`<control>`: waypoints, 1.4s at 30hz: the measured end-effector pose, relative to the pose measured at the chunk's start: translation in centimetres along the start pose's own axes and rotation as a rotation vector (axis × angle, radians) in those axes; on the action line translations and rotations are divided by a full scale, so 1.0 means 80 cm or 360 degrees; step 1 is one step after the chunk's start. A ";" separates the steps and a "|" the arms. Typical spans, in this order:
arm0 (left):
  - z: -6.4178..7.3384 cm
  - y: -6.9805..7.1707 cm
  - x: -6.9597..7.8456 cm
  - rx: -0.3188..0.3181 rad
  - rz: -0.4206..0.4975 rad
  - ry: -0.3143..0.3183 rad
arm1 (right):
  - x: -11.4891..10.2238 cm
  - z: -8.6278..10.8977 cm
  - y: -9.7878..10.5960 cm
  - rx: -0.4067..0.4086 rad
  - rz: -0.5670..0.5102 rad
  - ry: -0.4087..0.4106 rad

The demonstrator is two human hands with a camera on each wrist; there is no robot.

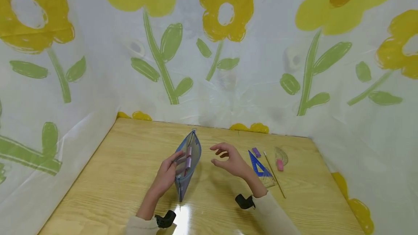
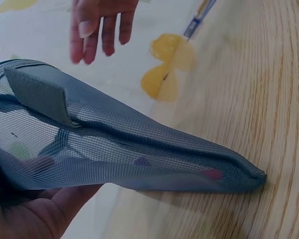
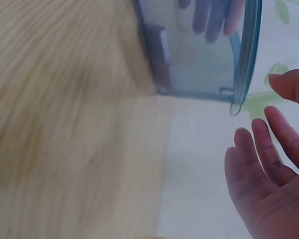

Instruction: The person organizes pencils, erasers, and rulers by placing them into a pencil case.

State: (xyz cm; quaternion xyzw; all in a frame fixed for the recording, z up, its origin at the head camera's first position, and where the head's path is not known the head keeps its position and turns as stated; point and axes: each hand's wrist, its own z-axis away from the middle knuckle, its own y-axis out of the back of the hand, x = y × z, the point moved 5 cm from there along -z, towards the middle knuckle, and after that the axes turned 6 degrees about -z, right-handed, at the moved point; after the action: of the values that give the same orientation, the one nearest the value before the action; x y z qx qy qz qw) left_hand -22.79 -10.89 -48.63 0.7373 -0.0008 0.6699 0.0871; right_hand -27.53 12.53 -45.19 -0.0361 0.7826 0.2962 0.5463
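Note:
My left hand (image 1: 165, 177) grips the side of a blue-grey mesh pencil case (image 1: 196, 157), which stands with its zipped top open. Inside the case lie small purple pieces (image 1: 188, 163), their kind unclear; a reddish patch shows through the mesh in the left wrist view. To the right of the case, my right hand (image 1: 233, 160) hovers with loosely bent fingers (image 3: 269, 154), holding nothing. A zipper pull (image 3: 235, 108) hangs at the case's far end in the right wrist view.
Right of my right hand, a blue set square (image 1: 254, 162), a clear set square (image 1: 269, 182), a pencil (image 1: 275, 175), a purple eraser (image 1: 256, 152), a pink eraser (image 1: 279, 165) and a clear protractor (image 1: 285, 154) lie on the wooden table (image 1: 130, 155). Flower-printed sheeting (image 1: 254, 93) borders it.

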 end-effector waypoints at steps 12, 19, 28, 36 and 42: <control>0.001 0.000 -0.003 -0.0011 0.0043 -0.0026 | 0.034 0.032 0.024 0.0064 0.0035 -0.0046; 0.003 0.002 -0.004 0.0010 0.0014 0.0000 | 0.050 0.054 0.039 0.0098 0.0009 -0.0112; 0.004 0.003 -0.002 0.0006 0.0006 -0.0016 | 0.065 0.075 0.065 0.0215 0.0031 -0.0100; 0.002 0.001 -0.003 0.0015 0.0002 -0.0030 | 0.076 0.085 0.086 0.0238 0.0051 -0.0136; 0.001 -0.002 -0.002 0.0010 0.0023 -0.0017 | 0.082 0.092 0.098 0.0262 0.0093 -0.0143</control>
State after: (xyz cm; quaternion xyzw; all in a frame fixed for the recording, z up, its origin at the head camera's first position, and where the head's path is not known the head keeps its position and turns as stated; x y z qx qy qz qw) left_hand -22.71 -10.78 -48.82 0.7411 -0.0044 0.6666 0.0799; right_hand -27.03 24.43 -49.31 0.0451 0.7798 0.2479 0.5731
